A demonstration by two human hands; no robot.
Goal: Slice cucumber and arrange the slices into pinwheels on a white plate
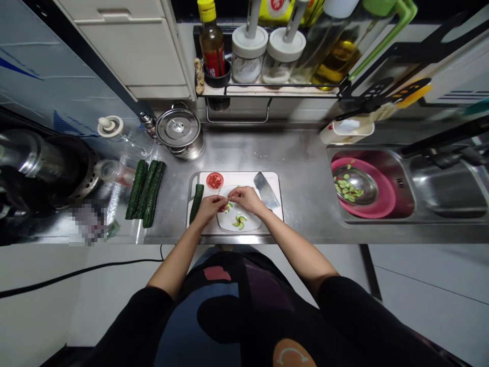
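Observation:
A white plate (250, 223) rests on the cutting board (273, 179), with green cucumber slices (240, 221) fanned out near its front. Over the plate's back left part, my left hand (213, 206) and my right hand (244, 198) meet with fingertips pinched together. Whatever lies between the fingertips is too small to make out. More green slices show just below them. A small red dish (214, 180) of chopped red pieces sits behind my left hand. To the left lies a cucumber (196, 203); a cleaver (266, 188) lies on the right of the board.
Several whole cucumbers (147, 193) lie on the counter at left, near a lidded steel pot (178, 130). In the sink at right, a pink basin (386, 196) holds a metal bowl (369, 183) with slices. A seasoning shelf (275, 90) runs along the back.

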